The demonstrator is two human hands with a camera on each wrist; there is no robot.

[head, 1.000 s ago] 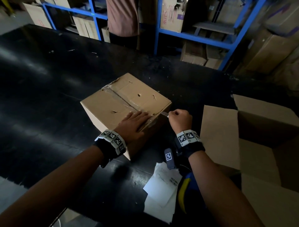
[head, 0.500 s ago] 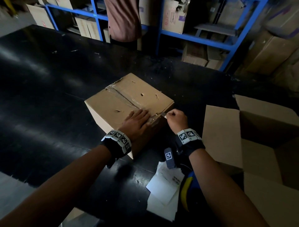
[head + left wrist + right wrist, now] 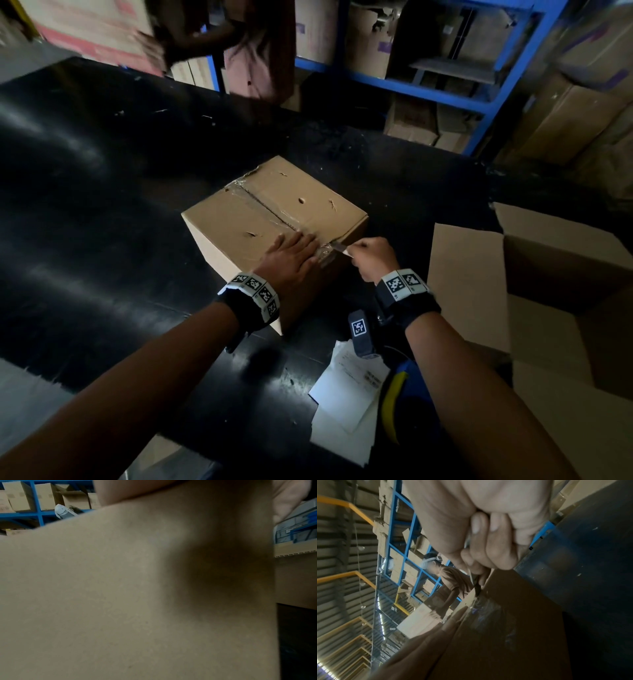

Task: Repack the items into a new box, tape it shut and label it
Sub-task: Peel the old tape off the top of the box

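Observation:
A worn, taped cardboard box (image 3: 267, 209) sits closed on the black table (image 3: 102, 192), its top dented and its centre seam covered in clear tape. My left hand (image 3: 291, 255) lies flat on the near edge of the box top, fingers straight; the left wrist view shows only the box's side (image 3: 120, 588). My right hand (image 3: 371, 255) grips a small knife (image 3: 339, 247), whose blade tip meets the taped seam at the box's near right corner. In the right wrist view the curled fingers (image 3: 488, 550) hold the knife blade (image 3: 475, 582) against the box edge (image 3: 505, 615).
An open, empty cardboard box (image 3: 555, 291) stands at the right with its flaps out. White paper sheets (image 3: 349, 404) and a blue-and-yellow tool (image 3: 400, 401) lie at the table's near edge. Another person (image 3: 253, 44) handles a carton beyond the table. Blue shelving (image 3: 411, 85) holds boxes.
My right hand has moved slightly left toward the box, bringing the knife tip to the taped seam. The left hand stays on the box. The person behind has lifted a carton.

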